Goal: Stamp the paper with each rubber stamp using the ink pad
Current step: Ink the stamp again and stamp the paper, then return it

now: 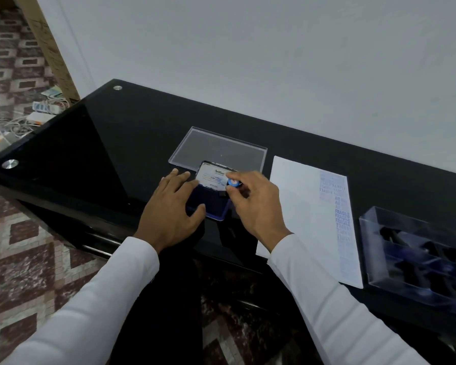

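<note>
Stamp on the ink pad
Right hand (253, 204) pinches stamp (233, 182) on pad (216, 206); left hand (174, 204) lies flat, fingers straight, steadying pad.

A glossy black table (95, 159) carries two round metal studs (10, 163) near its corner, left of the hands. Beyond that corner, white power strips and cables (37, 115) lie on a patterned tile floor (16, 259). A pale wall (274, 61) rises behind.
</note>
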A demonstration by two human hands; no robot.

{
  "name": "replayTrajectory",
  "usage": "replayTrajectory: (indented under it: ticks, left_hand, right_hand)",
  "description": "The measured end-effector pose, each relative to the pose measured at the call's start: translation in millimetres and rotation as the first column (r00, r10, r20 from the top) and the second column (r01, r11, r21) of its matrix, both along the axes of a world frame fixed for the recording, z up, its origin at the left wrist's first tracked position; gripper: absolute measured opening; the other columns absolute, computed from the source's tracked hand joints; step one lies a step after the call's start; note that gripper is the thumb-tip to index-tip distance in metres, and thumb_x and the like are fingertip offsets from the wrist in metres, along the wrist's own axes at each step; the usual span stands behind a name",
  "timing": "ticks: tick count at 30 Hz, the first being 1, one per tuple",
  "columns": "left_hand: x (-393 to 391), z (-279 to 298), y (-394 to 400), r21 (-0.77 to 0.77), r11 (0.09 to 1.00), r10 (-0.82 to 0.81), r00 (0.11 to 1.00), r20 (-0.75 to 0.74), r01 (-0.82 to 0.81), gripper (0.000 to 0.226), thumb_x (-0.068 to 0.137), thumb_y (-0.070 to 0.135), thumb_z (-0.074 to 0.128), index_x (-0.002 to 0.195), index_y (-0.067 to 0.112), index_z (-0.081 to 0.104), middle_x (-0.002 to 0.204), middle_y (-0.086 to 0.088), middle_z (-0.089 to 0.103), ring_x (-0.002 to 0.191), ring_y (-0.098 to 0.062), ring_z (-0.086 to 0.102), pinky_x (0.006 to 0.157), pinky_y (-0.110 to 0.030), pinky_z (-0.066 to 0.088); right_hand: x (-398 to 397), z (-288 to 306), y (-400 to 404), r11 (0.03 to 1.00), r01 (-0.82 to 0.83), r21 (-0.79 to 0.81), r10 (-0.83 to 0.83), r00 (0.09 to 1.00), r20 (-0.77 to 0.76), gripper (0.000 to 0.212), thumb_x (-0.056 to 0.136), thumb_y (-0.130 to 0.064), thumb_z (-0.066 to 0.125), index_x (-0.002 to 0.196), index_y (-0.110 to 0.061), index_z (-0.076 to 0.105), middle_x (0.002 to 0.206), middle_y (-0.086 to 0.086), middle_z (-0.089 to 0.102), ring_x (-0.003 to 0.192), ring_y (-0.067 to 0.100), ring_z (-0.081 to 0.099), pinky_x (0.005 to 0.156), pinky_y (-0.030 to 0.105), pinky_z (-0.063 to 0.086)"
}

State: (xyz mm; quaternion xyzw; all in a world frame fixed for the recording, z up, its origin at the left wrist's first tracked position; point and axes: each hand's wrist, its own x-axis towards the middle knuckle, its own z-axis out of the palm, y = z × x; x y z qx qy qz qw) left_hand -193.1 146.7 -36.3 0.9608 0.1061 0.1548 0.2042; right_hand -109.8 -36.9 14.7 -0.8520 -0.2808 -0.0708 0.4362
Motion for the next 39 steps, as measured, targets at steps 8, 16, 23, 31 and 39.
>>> replayTrajectory:
  ticks: [8, 16, 23, 31, 39]
  left_hand:
    - [38.3, 18.0, -69.2, -0.072, 0.983, -0.167, 0.986, 0.004, 0.166, 0.068, 0.087, 0.061, 0.047, 0.142, 0.022, 0.054, 0.153, -0.001, 0.046, 0.149, -0.023, 0.028, 0.119, -0.049, 0.033]
    - [74.1, 20.5, -132.6, -0.104, 0.951, -0.296, 0.955, -0.017, 0.292, 0.064, 0.092, 0.057, 0.051, 0.145, 0.023, 0.051, 0.158, 0.002, 0.041, 0.153, -0.021, 0.021, 0.122, -0.047, 0.023]
    - [97.9, 16.6, -161.9, -0.106, 0.937, -0.338, 0.941, -0.029, 0.334, 0.066, 0.091, 0.056, 0.047, 0.147, 0.021, 0.05, 0.159, 0.002, 0.04, 0.154, -0.02, 0.02, 0.121, -0.043, 0.025]
    - [125.6, 7.6, -177.8, -0.067, 0.938, -0.345, 0.935, -0.086, 0.34, 0.062, 0.097, 0.052, 0.056, 0.15, 0.022, 0.045, 0.163, 0.002, 0.033, 0.155, -0.021, 0.016, 0.123, -0.043, 0.02]
    - [154.1, 7.5, -183.6, -0.043, 0.934, -0.356, 0.928, -0.112, 0.354, 0.065, 0.095, 0.056, 0.05, 0.151, 0.023, 0.044, 0.164, 0.001, 0.031, 0.155, -0.022, 0.014, 0.125, -0.046, 0.02]
  right_hand:
    - [12.8, 9.3, -70.1, 0.98, 0.198, -0.035, -0.197, 0.98, 0.015, 0.026, 0.09, -0.018, 0.072, 0.116, -0.018, 0.073, 0.107, -0.002, 0.069, 0.081, 0.004, 0.061, 0.081, 0.007, 0.048]
    - [29.8, 14.3, -141.2, 0.935, 0.352, -0.048, -0.353, 0.936, -0.002, 0.025, 0.09, -0.017, 0.072, 0.115, -0.017, 0.073, 0.11, -0.002, 0.069, 0.08, 0.005, 0.062, 0.079, 0.0, 0.044]
    - [52.0, 12.8, -180.6, 0.902, 0.426, -0.071, -0.426, 0.904, 0.024, 0.026, 0.091, -0.019, 0.071, 0.116, -0.016, 0.073, 0.11, -0.001, 0.069, 0.086, 0.01, 0.066, 0.089, 0.028, 0.057]
    - [71.8, 9.2, -193.9, 0.89, 0.437, -0.125, -0.439, 0.898, 0.014, 0.028, 0.09, -0.021, 0.072, 0.118, -0.016, 0.072, 0.11, -0.003, 0.069, 0.089, 0.006, 0.063, 0.089, 0.018, 0.052]
    - [95.7, 2.6, -190.8, 0.9, 0.411, -0.147, -0.414, 0.91, 0.006, 0.026, 0.09, -0.019, 0.072, 0.115, -0.016, 0.074, 0.107, -0.003, 0.07, 0.082, 0.004, 0.061, 0.082, 0.004, 0.045]
